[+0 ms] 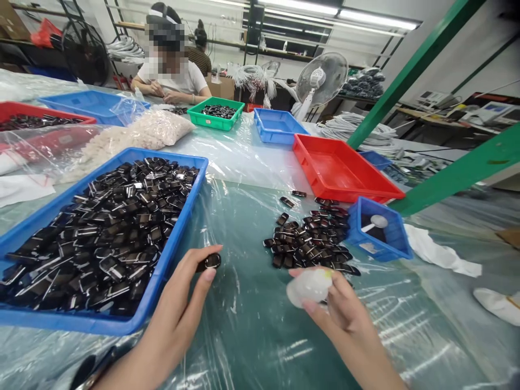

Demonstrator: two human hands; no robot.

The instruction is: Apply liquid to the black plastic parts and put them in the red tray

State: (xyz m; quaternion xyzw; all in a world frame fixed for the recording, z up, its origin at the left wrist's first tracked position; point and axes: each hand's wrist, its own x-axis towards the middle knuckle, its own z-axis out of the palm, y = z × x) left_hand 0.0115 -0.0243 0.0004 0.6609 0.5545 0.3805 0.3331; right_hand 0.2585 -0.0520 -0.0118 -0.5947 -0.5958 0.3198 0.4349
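Observation:
My left hand [184, 292] pinches a small glossy black plastic piece [212, 261] between thumb and fingers, just right of a large blue tray. In my right hand [345, 317] is a white, rounded, slightly see-through object [311, 287] with a yellowish spot; its exact kind I cannot make out. The fingers wrap around it above the green table. Beyond that hand lies a loose pile of black pieces [306, 238] of the same look. The large blue tray [140, 319] at left is heaped with many more of them.
A small blue bin [379, 252] holding a white scoop-like item [379, 221] stands right of the pile. Behind it are a red tray [345, 168], a blue tray [280, 127] and a green tray [199, 119]. A green post [418, 70] rises at right. Another person [174, 81] sits opposite.

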